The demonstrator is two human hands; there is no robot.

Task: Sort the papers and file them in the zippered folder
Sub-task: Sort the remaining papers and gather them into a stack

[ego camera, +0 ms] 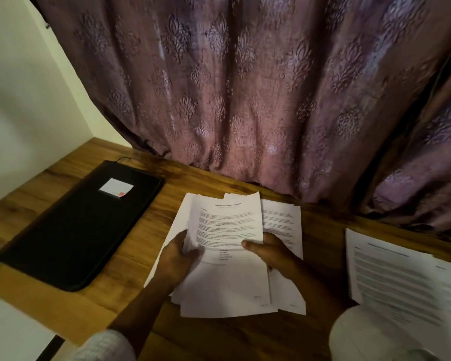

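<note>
A loose stack of printed white papers point(227, 285) lies fanned out on the wooden desk in front of me. My left hand point(179, 259) grips the stack's left edge, fingers curled round several sheets. My right hand point(268, 252) holds the right side, thumb pressed on the top sheet, whose upper part is lifted. A black zippered folder point(71, 230) with a small white label lies closed on the desk to the left, apart from both hands. Another pile of printed papers point(401, 277) sits at the right edge.
A purple patterned curtain point(245, 87) hangs over the desk's far edge. A cream wall point(24, 100) bounds the left side. The wooden desk point(120, 295) shows between folder and papers. A white surface point(8, 329) sits at the lower left corner.
</note>
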